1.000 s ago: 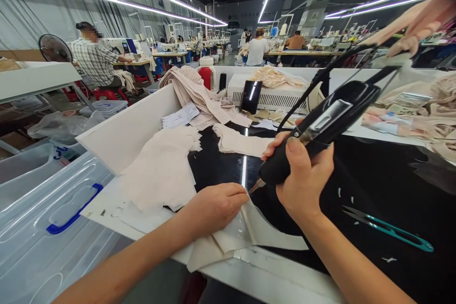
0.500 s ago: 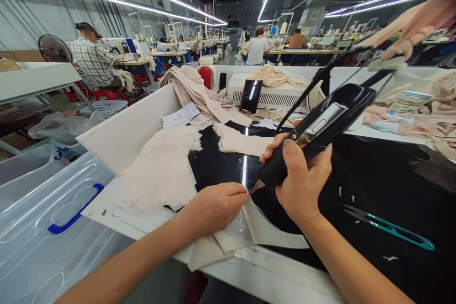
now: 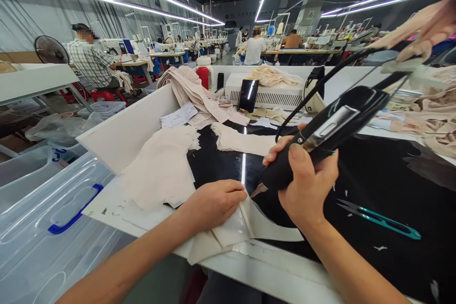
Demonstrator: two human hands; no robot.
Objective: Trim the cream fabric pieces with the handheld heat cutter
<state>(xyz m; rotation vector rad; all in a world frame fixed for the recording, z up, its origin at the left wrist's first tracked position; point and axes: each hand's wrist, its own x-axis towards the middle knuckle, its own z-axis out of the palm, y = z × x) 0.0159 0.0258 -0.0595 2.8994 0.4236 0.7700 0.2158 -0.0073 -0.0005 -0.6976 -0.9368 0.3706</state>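
Note:
My left hand [image 3: 217,202] lies near the table's front edge, its fingertips pinching a cream fabric piece [image 3: 267,225]. That piece is layered and hangs partly over the edge. My right hand [image 3: 308,185] is wrapped around a black corded handheld tool [image 3: 327,128] with a silver plate on its side. The tool's narrow copper-coloured tip points down and left, a short way from my left fingertips. To the left of it, a stack of cream fabric pieces [image 3: 160,166] lies flat. Teal thread snips [image 3: 381,221] rest on the black surface to the right of my right hand.
Another cream piece [image 3: 245,141] lies behind my hands. A phone [image 3: 248,96] leans against a white vented box [image 3: 274,95]. Clear plastic bins [image 3: 46,228] stand at the left. Blurred fingers [image 3: 423,38] appear at upper right, near the cord. Several people sit at sewing machines beyond.
The tool's tip has drawn slightly away from my left fingertips, moving right with my right hand. My left hand keeps its pinch on the fabric. The view has shifted a little.

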